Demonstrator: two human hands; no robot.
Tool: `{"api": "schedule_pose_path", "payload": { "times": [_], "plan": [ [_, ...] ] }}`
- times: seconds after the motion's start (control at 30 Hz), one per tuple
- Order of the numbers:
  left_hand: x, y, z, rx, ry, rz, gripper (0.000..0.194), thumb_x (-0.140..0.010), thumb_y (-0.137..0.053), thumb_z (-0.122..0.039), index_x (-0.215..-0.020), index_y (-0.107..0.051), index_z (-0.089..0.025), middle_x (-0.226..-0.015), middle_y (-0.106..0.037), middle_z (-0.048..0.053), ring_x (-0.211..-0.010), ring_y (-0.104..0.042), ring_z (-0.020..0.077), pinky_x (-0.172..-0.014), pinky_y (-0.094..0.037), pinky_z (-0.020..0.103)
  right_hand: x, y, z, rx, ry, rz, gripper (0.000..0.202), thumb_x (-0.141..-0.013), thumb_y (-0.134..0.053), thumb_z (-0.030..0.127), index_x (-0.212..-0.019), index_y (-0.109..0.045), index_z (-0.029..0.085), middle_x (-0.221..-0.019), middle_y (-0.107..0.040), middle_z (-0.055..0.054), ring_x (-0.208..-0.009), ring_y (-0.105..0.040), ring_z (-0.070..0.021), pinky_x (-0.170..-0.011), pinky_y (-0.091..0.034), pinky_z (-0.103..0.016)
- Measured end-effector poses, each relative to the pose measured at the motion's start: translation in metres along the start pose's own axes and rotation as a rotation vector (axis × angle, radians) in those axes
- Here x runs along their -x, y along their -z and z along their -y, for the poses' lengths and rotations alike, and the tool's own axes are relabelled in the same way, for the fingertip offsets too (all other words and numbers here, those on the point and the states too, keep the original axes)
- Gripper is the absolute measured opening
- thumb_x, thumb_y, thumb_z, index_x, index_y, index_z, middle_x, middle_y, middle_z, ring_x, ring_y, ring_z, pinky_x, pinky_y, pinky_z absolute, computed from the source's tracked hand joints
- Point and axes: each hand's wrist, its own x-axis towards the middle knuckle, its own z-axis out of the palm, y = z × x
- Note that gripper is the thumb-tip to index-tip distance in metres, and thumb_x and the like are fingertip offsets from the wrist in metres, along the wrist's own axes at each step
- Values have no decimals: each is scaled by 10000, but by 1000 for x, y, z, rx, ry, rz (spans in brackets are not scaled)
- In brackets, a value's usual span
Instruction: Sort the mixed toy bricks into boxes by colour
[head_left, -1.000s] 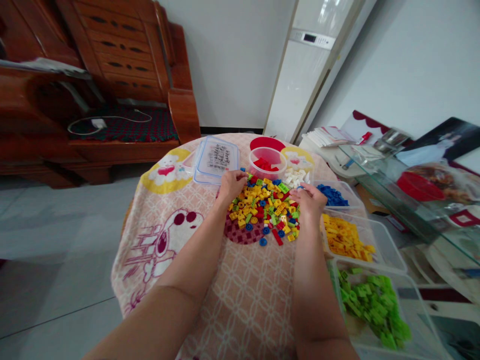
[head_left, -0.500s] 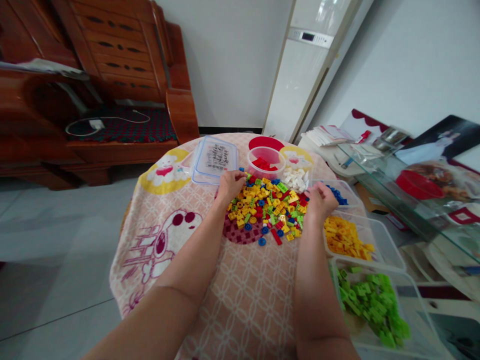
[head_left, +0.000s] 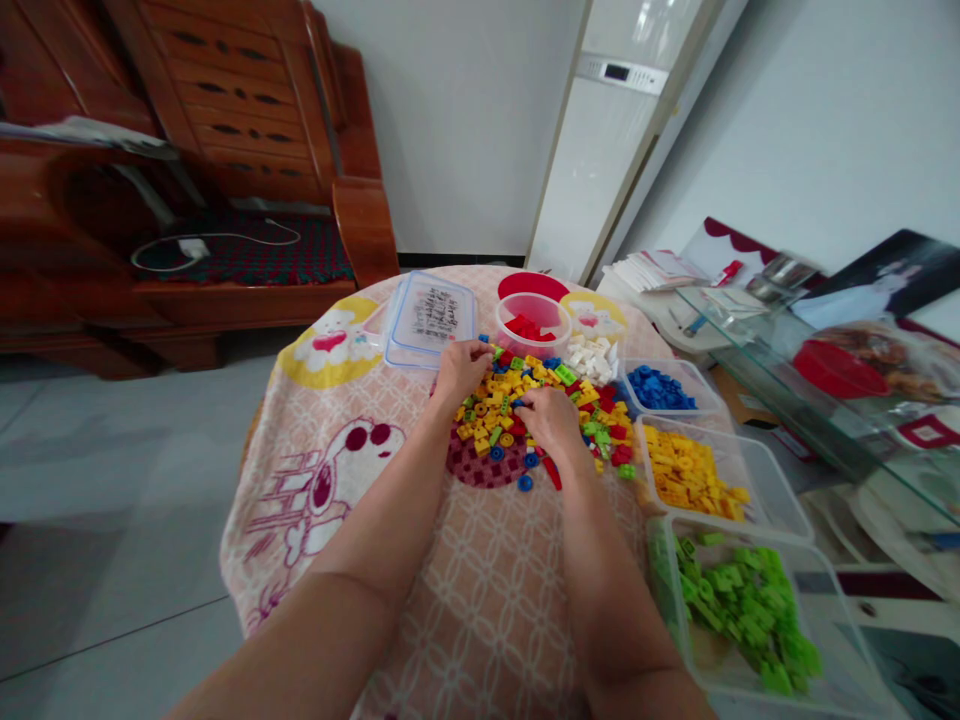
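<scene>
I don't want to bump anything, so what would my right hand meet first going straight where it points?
Your right hand would most likely meet yellow bricks in the mixed pile first, with your left hand beyond; depth is unclear, so the right may already touch some.

One head-worn view looks forward, down across the table (head_left: 491, 590).

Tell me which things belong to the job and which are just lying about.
Seemingly the job:
mixed brick pile, left hand and right hand at it
white bricks
tub of red bricks
blue-brick box
yellow-brick box
green-brick box

Apparently just lying about:
white cable with plug
stack of papers
red bowl
</scene>
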Motion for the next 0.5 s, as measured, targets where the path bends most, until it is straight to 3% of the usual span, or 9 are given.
{"api": "schedule_pose_path", "payload": {
  "times": [0.1, 0.2, 0.4, 0.5],
  "plan": [
    [0, 0, 0, 2, 8, -3, 265, -821, -612, -187, -988, -815, -155, -736, -773, 27, -689, -730, 175, -677, -582, 247, 1, 1, -1, -44, 28, -23, 181, -884, -672, 269, -732, -761, 225, -790, -759, -57, -840, -705, -227, -719, -460, -293],
    [0, 0, 0, 17, 18, 2, 283, -822, -602, -184, -1003, -816, -153, -743, -774, 33, -694, -735, 179, -674, -583, 248, -2, 2, -11, -282, 10, -157, 187, -859, -674, 306, -706, -722, 209, -669, -701, -22, -704, -670, -196, -656, -469, -277],
    [-1, 1, 1, 32, 21, 6, 282, -822, -610, -198, -1006, -820, -161, -741, -772, 33, -705, -735, 179, -694, -585, 252, -14, 12, -43, -1045, -342, -715, 335, -813, -664, 528, -853, -651, 196, -602, -657, 21, -465, -603, -149, -406, -431, -228],
    [-2, 0, 2, 37, 16, 7, 274, -823, -610, -208, -996, -819, -165, -738, -770, 27, -698, -729, 175, -687, -583, 250, -11, 23, -63, -1317, -467, -944, 397, -870, -585, 609, -878, -580, 212, -644, -665, 11, -518, -656, -150, -450, -500, -226]
  ]
}}
